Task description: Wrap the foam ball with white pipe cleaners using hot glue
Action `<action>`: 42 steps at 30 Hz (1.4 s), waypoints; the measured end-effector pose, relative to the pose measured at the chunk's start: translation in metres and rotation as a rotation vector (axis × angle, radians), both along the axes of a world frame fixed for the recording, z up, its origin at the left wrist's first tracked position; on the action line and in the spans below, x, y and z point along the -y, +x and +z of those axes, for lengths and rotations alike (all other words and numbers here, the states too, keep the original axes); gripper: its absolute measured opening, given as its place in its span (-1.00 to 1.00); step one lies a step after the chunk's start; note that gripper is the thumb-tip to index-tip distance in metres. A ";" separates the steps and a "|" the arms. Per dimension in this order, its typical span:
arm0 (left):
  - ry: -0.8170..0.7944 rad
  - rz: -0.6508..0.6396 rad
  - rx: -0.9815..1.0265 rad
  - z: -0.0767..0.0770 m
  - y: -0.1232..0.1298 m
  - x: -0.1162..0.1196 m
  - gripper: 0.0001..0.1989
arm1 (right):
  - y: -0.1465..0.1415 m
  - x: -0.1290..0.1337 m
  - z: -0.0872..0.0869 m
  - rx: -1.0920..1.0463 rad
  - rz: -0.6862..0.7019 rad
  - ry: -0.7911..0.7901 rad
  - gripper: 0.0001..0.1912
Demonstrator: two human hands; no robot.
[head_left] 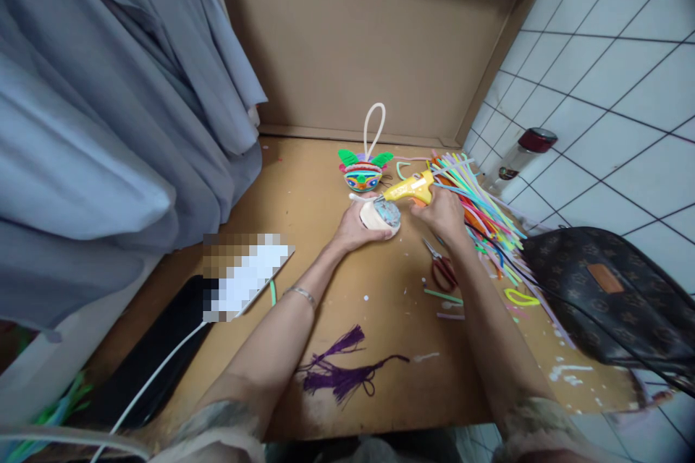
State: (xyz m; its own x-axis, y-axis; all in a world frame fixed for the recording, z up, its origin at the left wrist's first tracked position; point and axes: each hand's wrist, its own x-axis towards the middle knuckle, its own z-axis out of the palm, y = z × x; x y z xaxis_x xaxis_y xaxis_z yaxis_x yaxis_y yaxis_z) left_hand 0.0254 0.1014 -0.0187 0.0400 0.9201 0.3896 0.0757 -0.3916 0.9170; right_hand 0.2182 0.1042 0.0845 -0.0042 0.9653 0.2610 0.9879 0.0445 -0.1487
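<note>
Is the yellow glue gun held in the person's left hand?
No, the right hand grips the yellow glue gun, while the left hand holds the pale round piece.

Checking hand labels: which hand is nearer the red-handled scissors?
Right. The right hand, gripping the yellow glue gun, is just beyond the scissors; the left hand, holding the round white piece, is farther off, to their left.

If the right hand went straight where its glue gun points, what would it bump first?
Probably the pale round piece in the left hand: the yellow glue gun in the right hand has its tip close by, though touching is unclear.
</note>
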 end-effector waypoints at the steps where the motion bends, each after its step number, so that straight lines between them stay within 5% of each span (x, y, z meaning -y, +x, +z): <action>1: 0.000 0.002 0.001 0.000 0.000 0.000 -0.09 | 0.000 0.000 0.000 0.002 0.003 0.001 -0.62; 16: 0.002 0.003 0.004 0.000 0.000 0.000 -0.09 | 0.001 0.001 0.001 -0.019 0.025 -0.009 -0.66; 26: -0.036 0.005 0.010 0.005 -0.002 0.003 -0.09 | 0.011 0.004 0.017 -0.087 -0.006 -0.007 -0.65; 42: -0.009 0.019 0.013 0.003 0.001 0.001 -0.13 | -0.004 0.003 0.001 -0.005 0.011 -0.005 -0.63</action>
State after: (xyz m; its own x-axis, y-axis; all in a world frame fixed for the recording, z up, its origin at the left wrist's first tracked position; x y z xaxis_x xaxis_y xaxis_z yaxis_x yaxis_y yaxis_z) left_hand 0.0268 0.1000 -0.0161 0.0173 0.9243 0.3813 0.0709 -0.3816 0.9216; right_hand 0.2142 0.1007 0.0854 -0.0134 0.9667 0.2557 0.9866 0.0544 -0.1540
